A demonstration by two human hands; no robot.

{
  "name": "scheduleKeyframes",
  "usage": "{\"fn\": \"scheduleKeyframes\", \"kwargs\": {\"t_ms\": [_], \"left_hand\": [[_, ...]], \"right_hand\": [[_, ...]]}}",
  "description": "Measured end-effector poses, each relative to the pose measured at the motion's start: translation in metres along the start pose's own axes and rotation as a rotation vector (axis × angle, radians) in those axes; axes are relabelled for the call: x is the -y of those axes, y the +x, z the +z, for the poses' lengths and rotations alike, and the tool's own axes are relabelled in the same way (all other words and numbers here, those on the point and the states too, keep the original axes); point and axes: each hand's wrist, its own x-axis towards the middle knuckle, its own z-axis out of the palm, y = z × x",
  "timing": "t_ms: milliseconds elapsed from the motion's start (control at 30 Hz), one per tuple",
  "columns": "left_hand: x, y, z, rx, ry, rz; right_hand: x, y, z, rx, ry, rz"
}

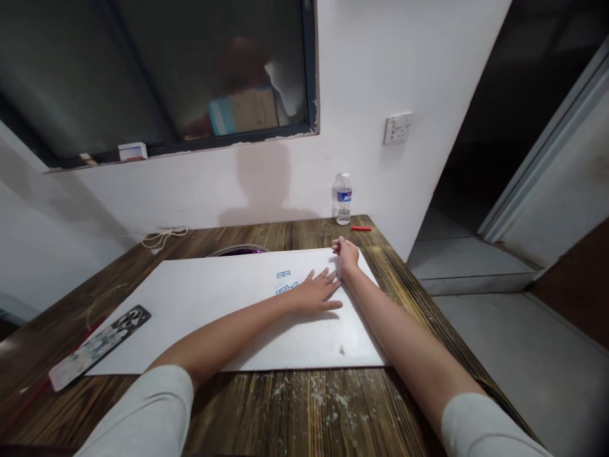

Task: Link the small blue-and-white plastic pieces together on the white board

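A large white board (204, 304) lies on the wooden table, with small blue box-like line drawings (283, 274) near its middle. My left hand (314, 295) rests flat on the board with its fingers spread, beside the drawings and partly covering the lower ones. At the far right corner of the board is my right hand (348, 255), its fingers curled together. What those fingers hold, if anything, is too small to make out.
Behind the board stand a water bottle (343, 200) and a red marker (361, 228). A patterned phone (99, 346) lies across the board's left edge. A white cord (164, 237) and a round, purplish object (240, 250) are at the back. White specks dot the wooden table (285, 412).
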Motion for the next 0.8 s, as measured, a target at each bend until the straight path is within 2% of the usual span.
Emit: {"fn": "scheduleKeyframes", "kwargs": {"t_ms": [100, 200, 267, 333, 433, 567, 700, 800], "left_hand": [[-0.006, -0.014, 0.002, 0.016, 0.007, 0.102], [-0.006, -0.046, 0.002, 0.057, 0.008, 0.206], [-0.004, -0.071, 0.002, 0.085, 0.010, 0.212], [0.001, -0.095, 0.003, 0.083, 0.006, 0.165], [0.011, -0.125, 0.008, 0.088, 0.008, 0.022], [0.027, -0.151, 0.019, 0.068, 0.027, -0.198], [0.045, -0.152, 0.026, -0.018, 0.052, -0.339], [0.058, -0.132, 0.023, -0.108, 0.029, -0.375]], "right_hand": [[0.000, 0.000, 0.000, 0.007, 0.034, 0.017], [-0.001, 0.000, 0.000, 0.013, 0.034, 0.026], [-0.002, 0.000, 0.000, 0.014, 0.021, 0.025], [-0.003, -0.001, 0.000, 0.024, -0.001, 0.017], [-0.004, -0.003, -0.001, 0.071, -0.048, -0.011], [-0.004, -0.009, -0.003, 0.155, -0.168, -0.058], [-0.009, -0.015, -0.005, 0.299, -0.377, -0.096], [-0.013, -0.017, -0.006, 0.340, -0.423, -0.113]]}}
